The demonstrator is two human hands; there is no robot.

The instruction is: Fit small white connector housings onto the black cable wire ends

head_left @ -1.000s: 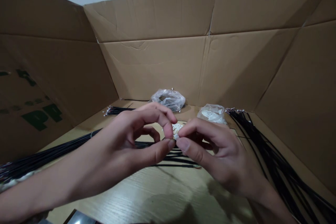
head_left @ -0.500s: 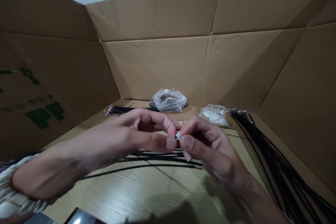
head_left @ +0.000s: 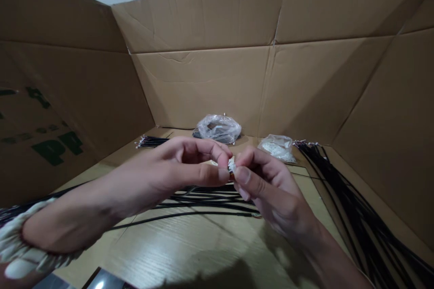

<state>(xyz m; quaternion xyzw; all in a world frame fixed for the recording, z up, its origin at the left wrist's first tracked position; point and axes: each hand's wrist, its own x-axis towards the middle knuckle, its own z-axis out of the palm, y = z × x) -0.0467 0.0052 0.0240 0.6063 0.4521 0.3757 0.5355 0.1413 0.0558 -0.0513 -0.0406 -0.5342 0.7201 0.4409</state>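
Between my fingertips is a small white connector housing, mostly covered by them. My right hand pinches the housing between thumb and forefinger. My left hand is closed too, its thumb and forefinger pressed together on the thin coloured wires at the housing; the wires show only as a small spot of colour. Below the hands, several black cables lie across the wooden board, one with its bare wire ends toward the right.
A cardboard wall surrounds the work surface. Toward the back are a clear bag with dark contents and a bag of white parts. Black cable bundles lie at the right and back left. A dark shiny object sits at the front edge.
Both hands have risen slightly, staying together. The white housing has turned between the fingertips and shows a different side.
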